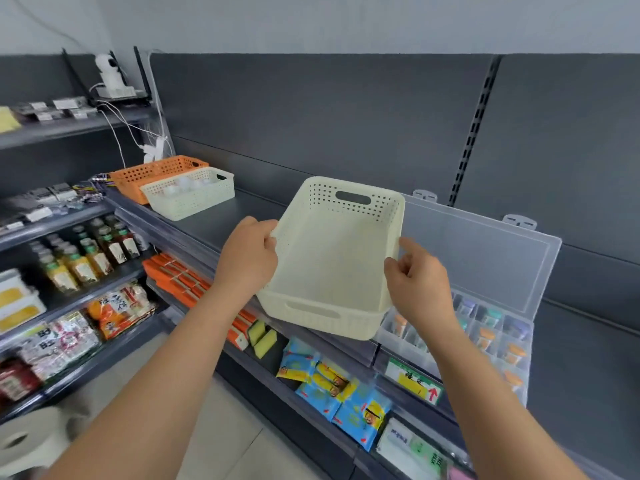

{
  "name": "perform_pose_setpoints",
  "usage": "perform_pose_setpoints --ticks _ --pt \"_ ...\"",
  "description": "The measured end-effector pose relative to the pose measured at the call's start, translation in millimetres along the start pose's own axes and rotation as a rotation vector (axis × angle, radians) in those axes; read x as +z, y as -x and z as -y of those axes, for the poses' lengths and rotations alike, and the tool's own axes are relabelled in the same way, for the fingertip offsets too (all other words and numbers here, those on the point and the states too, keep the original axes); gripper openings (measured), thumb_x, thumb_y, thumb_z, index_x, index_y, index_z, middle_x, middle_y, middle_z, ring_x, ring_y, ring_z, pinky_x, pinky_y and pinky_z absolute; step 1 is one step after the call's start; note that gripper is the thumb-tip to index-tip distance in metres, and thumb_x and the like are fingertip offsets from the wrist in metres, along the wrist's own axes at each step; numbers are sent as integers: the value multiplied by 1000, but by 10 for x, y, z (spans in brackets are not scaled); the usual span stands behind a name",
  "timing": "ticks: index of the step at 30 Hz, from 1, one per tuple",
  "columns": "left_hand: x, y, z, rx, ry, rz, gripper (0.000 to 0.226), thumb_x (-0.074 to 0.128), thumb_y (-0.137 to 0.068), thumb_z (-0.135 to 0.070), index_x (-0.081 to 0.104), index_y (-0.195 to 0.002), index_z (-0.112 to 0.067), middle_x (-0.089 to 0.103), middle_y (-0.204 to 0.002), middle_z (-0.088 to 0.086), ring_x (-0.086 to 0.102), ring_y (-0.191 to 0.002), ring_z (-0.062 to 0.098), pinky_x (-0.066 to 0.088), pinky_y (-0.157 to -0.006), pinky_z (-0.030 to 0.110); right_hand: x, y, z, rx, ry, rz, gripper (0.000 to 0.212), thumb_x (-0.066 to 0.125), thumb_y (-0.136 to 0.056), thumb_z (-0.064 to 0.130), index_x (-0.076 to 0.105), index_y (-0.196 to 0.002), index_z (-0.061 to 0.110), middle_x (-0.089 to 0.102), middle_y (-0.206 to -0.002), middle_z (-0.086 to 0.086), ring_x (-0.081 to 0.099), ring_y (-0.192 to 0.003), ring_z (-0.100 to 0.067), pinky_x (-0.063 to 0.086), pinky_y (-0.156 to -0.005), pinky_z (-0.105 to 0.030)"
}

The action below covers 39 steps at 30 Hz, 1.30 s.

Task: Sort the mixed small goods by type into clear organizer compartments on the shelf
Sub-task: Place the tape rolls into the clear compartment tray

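Head view: both hands hold a cream basket [332,265] of perforated plastic. It is tipped toward the camera so that its bare floor shows. The left hand [247,258] grips the basket's left rim, its fingers curled over the edge. The right hand [420,285] pinches the right wall between thumb and forefinger, the other fingers loosely curled. The basket's near end hangs over the front edge of the dark shelf [214,223]; whether it touches the shelf cannot be told.

Just right of the basket, and partly hidden behind its near right corner, the clear organizer [498,336] lies on the same shelf. Its lid [485,247] stands open, leaning back behind the basket's right wall. Its compartments hold small capped vials [485,336] with orange, teal and purple tops, one or a few to a cell.

Well to the left of the basket and further back, a second cream basket [188,199] with pale round things inside sits touching an orange basket [156,174].

Below the basket, on a lower shelf, lie blue snack packets [332,386]. Yellow sponges [265,337] and orange boxes [187,278] are to their left. A green and yellow price tag [414,381] sits below the basket's right corner. Bottles [86,254] stand far to the lower left.
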<state>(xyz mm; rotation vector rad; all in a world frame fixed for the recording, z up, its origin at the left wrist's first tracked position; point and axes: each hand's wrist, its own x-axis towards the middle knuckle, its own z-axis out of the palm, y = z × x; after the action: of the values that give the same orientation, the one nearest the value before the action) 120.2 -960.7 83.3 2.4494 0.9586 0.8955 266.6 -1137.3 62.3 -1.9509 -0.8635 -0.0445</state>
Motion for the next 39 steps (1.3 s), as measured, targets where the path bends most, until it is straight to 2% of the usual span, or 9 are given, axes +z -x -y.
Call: perform_pose_setpoints --ticks 9,14,19,22,24,27,32,36,39 --pt "55 -873 510 -4 11 87 23 42 -96 -7 65 -100 -6 50 -95 13 53 -83 30 46 -76 40 603 -596 202 101 -33 -44 45 47 -90 8 47 -134 5 38 -48 2 41 -51 -14 47 -64 -29" --pt "256 -1415 702 -3 31 150 23 41 -94 -4 62 -88 -11 54 -100 16 54 -88 31 39 -70 33 879 -1041 149 141 -42 -64 15 48 -87 7 61 -93 11 38 -47 3 40 -51 -14 47 -62 -36" --pt "467 -1833 855 -18 46 203 21 41 -90 0 61 -84 0 47 -86 11 45 -74 23 30 -64 30 1085 -1380 102 190 -16 -100 37 47 -82 4 31 -58 27 33 -33 9 33 -38 -8 24 -47 -26" --pt "593 -1962 936 -18 58 254 22 40 -89 1 60 -82 -2 45 -86 10 39 -71 21 28 -64 30 1178 -1448 48 229 32 -86 32 46 -81 3 38 -61 27 32 -33 7 33 -39 -11 28 -49 -26" --pt "681 -2021 994 -15 72 294 22 39 -89 2 59 -82 -2 47 -88 13 39 -72 20 28 -64 31 1237 -1457 20 258 45 -85 17 47 -81 3 61 -88 11 34 -39 6 36 -47 -11 40 -57 -29" --pt "800 -2092 1083 13 95 339 24 39 -91 0 59 -82 -11 54 -98 19 44 -74 24 31 -66 31 1334 -1473 -22 316 102 -95 34 48 -81 4 56 -114 -1 42 -50 -3 45 -58 -20 47 -65 -32" --pt "951 -2157 1232 90 97 386 24 39 -94 -5 62 -94 -3 50 -92 10 53 -86 31 35 -65 31 1453 -1383 -13 374 140 -170 22 47 -75 0 47 -72 22 33 -38 7 32 -40 -9 29 -49 -24" --pt "1042 -2163 1397 148 123 446 25 39 -91 -4 41 -67 -9 40 -78 0 46 -75 24 30 -59 29 1584 -1300 -2 483 233 -177 44 50 -78 2 59 -120 7 40 -49 2 38 -49 -14 39 -56 -26" --pt "1129 -2151 1552 160 128 505 25 41 -94 -8 51 -74 -20 44 -87 0 45 -70 17 33 -58 27 1747 -1216 6 517 322 -157 49 48 -80 3 55 -128 10 41 -51 3 40 -49 -12 37 -51 -23"
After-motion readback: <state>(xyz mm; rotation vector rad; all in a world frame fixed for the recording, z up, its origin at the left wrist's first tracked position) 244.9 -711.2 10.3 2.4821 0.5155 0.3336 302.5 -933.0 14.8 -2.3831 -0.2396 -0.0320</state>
